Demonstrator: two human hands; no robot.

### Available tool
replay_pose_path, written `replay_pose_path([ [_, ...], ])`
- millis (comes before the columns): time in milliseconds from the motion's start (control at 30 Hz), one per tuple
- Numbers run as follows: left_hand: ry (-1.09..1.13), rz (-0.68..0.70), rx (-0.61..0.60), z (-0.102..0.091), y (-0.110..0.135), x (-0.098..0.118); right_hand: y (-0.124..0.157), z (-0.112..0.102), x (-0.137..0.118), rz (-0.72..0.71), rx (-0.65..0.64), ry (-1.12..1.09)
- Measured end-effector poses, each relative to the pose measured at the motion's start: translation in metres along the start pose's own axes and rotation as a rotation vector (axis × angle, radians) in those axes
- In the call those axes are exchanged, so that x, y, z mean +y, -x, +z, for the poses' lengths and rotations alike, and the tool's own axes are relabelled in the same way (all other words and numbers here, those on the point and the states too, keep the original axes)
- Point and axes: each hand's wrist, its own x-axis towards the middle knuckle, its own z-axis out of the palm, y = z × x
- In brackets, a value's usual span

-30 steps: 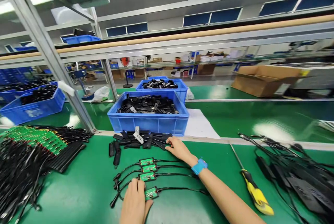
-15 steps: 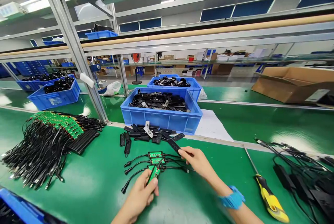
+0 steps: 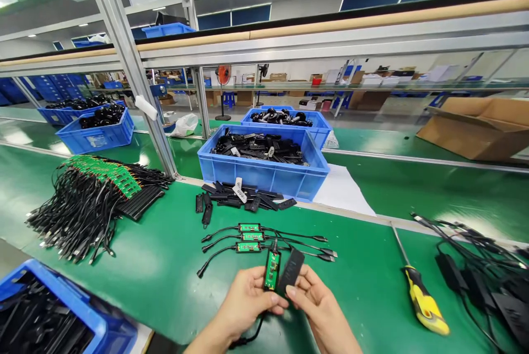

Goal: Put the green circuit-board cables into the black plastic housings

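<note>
My left hand (image 3: 248,301) is shut on a small green circuit board (image 3: 271,270) with black cables, holding it upright near the front of the mat. My right hand (image 3: 318,304) pinches a black plastic casing half (image 3: 291,271), which stands right beside the board. Three more cabled green boards (image 3: 250,237) lie side by side on the green mat (image 3: 165,293), just beyond my hands. Farther on is a loose pile of black casing parts (image 3: 243,197), with a white-labelled piece on top.
A blue bin of black parts (image 3: 264,169) stands at the mat's far edge, with another behind it. Wired boards (image 3: 82,211) are heaped at left, a yellow-handled screwdriver (image 3: 421,301) and black adapters (image 3: 475,282) at right, and a blue bin (image 3: 53,310) at lower left.
My left hand has lifted a board off the mat, and my right hand has taken a black casing from the pile. Both hands have come together, and my view has turned.
</note>
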Motion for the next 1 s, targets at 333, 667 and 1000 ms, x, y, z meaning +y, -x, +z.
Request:
replay_pose_path([
  [333, -0.004, 0.031, -0.127, -0.002, 0.004, -0.001, 0.005, -0.007, 0.016, -0.056, 0.010, 0.255],
  [667, -0.190, 0.055, -0.046, -0.006, 0.003, -0.011, 0.004, -0.006, 0.024, -0.003, 0.062, 0.159],
  [1000, -0.604, 0.103, -0.107, -0.003, 0.016, -0.002, -0.007, -0.010, -0.006, 0.028, -0.006, 0.234],
])
